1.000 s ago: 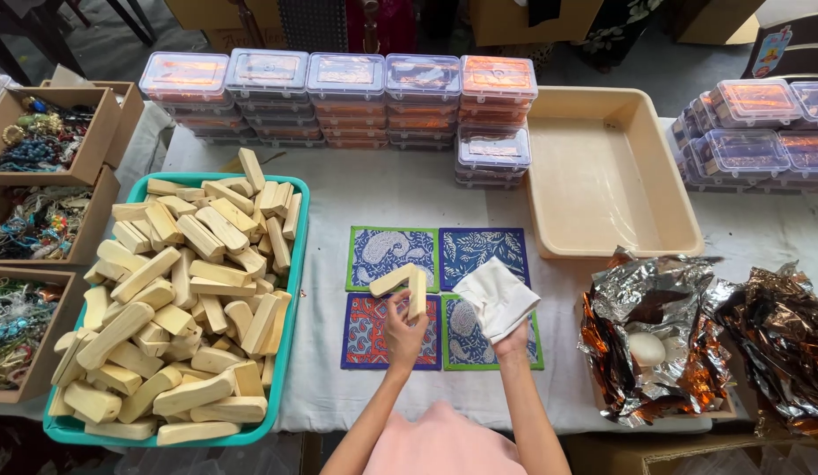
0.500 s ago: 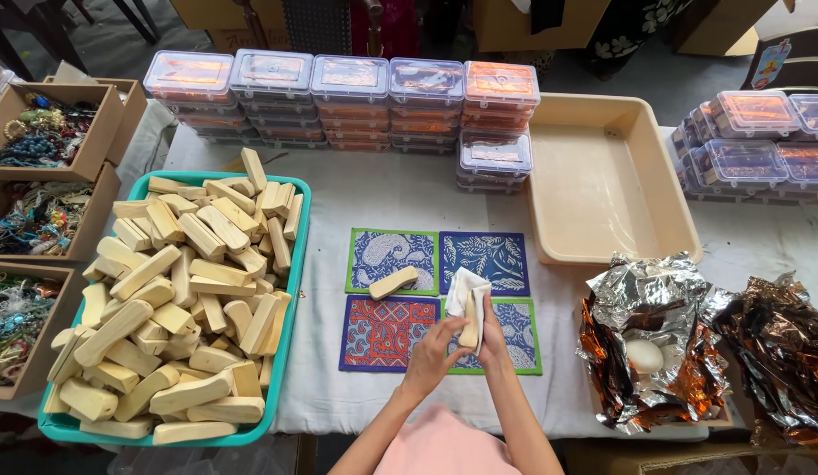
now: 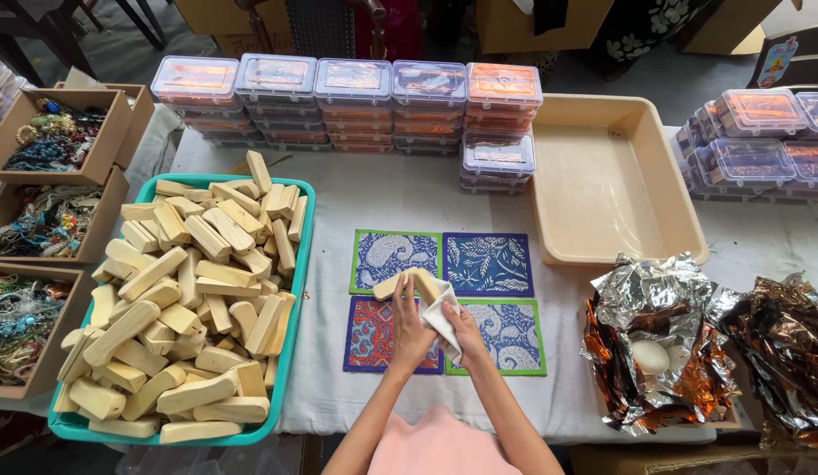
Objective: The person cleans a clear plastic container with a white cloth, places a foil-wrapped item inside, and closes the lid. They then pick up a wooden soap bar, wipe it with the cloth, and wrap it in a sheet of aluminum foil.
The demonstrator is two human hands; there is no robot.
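Note:
My left hand (image 3: 407,324) and my right hand (image 3: 468,332) meet over four patterned mats (image 3: 490,264) at the table's middle. The left hand's fingers grip a pale wooden block (image 3: 425,283). My right hand presses a white cloth (image 3: 441,318) against that block. A second wooden block (image 3: 389,286) lies on the mats, touching the first one on its left side. The lower part of the held block is hidden by the cloth and my fingers.
A green tray (image 3: 304,251) heaped with several wooden blocks is on the left. An empty beige tray (image 3: 602,176) stands at the back right. Stacked clear lidded boxes (image 3: 356,88) line the back. Crumpled foil wrappers (image 3: 664,343) lie right; cardboard boxes of beads (image 3: 52,141) sit far left.
One second ago my left hand held a block and my right hand held the cloth apart from it. One block was set on the mats, and both hands now close together on a block with the cloth.

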